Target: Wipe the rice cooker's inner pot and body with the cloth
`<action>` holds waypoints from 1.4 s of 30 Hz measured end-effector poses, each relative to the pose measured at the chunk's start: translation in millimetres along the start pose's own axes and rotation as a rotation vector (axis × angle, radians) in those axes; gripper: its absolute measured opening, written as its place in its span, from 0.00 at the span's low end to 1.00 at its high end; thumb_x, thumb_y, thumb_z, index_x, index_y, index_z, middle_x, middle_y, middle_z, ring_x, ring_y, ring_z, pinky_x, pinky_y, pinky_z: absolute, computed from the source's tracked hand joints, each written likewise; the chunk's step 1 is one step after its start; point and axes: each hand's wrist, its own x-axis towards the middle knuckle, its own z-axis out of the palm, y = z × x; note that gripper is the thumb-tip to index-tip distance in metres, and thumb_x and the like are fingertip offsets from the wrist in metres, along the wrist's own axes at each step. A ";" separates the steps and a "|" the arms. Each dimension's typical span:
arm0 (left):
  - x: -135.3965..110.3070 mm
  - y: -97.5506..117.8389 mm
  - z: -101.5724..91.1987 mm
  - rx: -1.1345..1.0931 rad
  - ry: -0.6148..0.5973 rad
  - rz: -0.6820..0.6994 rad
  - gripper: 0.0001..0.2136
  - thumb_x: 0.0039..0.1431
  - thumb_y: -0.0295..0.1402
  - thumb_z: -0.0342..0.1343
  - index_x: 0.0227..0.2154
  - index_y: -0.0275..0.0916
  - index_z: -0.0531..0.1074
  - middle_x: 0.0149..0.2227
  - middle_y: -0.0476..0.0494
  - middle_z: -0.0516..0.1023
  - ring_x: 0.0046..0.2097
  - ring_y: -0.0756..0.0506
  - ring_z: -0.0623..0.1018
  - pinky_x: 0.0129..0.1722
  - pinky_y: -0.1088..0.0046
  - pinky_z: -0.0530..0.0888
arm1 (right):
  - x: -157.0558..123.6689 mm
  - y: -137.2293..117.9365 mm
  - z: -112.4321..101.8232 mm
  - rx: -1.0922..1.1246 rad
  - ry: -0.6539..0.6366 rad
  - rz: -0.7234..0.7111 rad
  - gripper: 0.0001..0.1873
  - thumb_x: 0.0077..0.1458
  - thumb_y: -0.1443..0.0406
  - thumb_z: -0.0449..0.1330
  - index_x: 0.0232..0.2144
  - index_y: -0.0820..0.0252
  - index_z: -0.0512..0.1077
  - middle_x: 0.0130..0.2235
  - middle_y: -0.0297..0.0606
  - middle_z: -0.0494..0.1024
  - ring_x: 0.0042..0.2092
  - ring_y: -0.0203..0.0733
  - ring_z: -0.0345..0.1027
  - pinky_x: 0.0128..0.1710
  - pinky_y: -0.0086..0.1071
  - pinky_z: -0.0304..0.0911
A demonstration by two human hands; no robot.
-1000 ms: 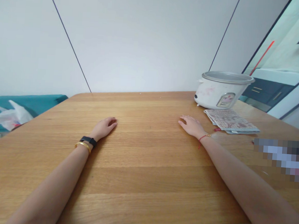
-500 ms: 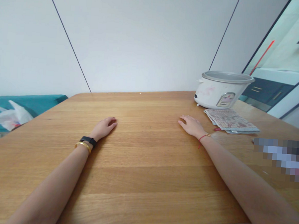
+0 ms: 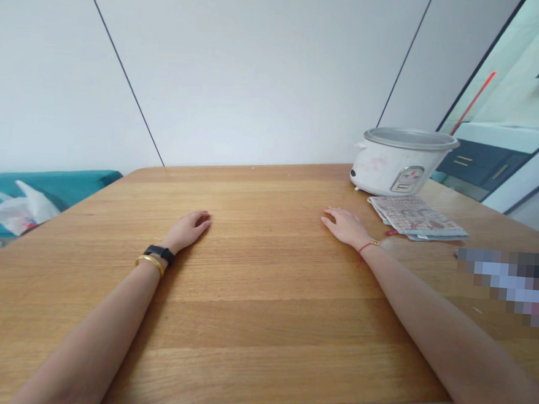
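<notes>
My left hand [image 3: 188, 229] rests on the wooden table [image 3: 255, 275], fingers loosely curved with a gap between thumb and forefinger, and nothing in it. A black band [image 3: 159, 254] and a gold bangle [image 3: 149, 262] circle that wrist. On the right side of the tabletop lies my right hand [image 3: 345, 227], palm down with the fingers apart, holding nothing. A thin red string bracelet [image 3: 366, 247] is on its wrist. Closest to this hand is a folded patterned cloth [image 3: 418, 217], which it does not touch. Behind the cloth stands a white rice cooker [image 3: 387, 167] without a lid.
A pale wall [image 3: 260, 72] runs behind the table. White plastic bags [image 3: 17, 209] lie on a teal seat [image 3: 81, 183] at the left. A blurred-out item [image 3: 513, 283] is on the table's right side. A doorway at far right shows a sink counter [image 3: 505, 137].
</notes>
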 end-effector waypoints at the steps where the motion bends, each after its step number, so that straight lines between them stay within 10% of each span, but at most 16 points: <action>1: -0.1 0.2 -0.1 -0.002 0.002 -0.001 0.30 0.63 0.54 0.47 0.56 0.35 0.75 0.60 0.31 0.78 0.61 0.32 0.77 0.64 0.53 0.71 | 0.1 0.2 0.2 -0.001 -0.001 0.001 0.28 0.71 0.55 0.50 0.63 0.62 0.73 0.69 0.47 0.68 0.70 0.54 0.62 0.71 0.51 0.55; 42: 0.3 -1.3 1.2 -0.004 0.006 0.001 0.33 0.64 0.53 0.47 0.57 0.30 0.74 0.61 0.28 0.77 0.62 0.33 0.77 0.65 0.54 0.70 | 0.2 1.7 1.1 0.016 0.012 -0.008 0.26 0.71 0.55 0.51 0.62 0.60 0.74 0.68 0.48 0.69 0.69 0.55 0.62 0.70 0.52 0.56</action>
